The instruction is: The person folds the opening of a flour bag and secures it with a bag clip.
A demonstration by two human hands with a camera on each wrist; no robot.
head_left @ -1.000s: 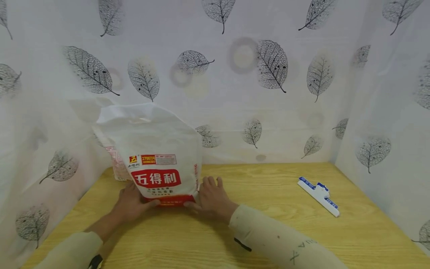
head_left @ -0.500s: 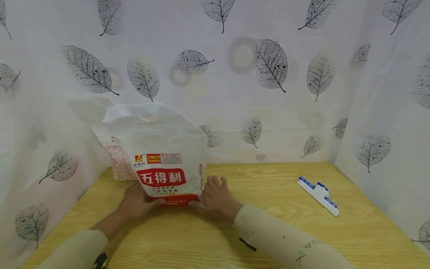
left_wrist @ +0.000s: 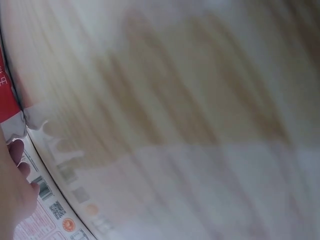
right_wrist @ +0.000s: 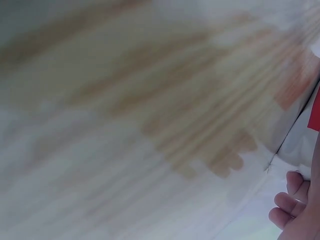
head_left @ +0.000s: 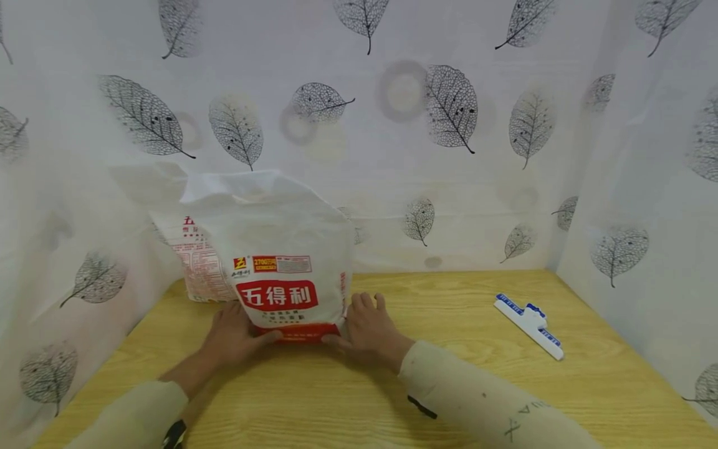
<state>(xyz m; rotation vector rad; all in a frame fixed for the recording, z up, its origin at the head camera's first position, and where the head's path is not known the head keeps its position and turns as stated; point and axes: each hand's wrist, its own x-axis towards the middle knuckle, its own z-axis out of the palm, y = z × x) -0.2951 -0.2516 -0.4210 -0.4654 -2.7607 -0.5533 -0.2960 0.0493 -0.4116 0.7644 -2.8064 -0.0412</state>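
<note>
1. The white bag [head_left: 280, 237] stands on the table [head_left: 449, 399], shifted slightly to the right.
2. The left hand [head_left: 232, 335] and the right hand [head_left: 370, 330] grip its lower corners, half closed.
3. Behind, more of another bag [head_left: 204, 271] shows, so separating them seems under way.

1 red-labelled white bag [head_left: 276, 259] stands on the table [head_left: 449, 305].

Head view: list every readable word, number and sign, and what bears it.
"五得利": red panel on the front white red-printed sack
"五": its square red-yellow logo
"2700万": its red-orange label
"五": partly covered white sack behind
"X": beige cloth right sleeve
Too small or blurred: other sack and sleeve print, white-and-blue plastic clip markings
</note>
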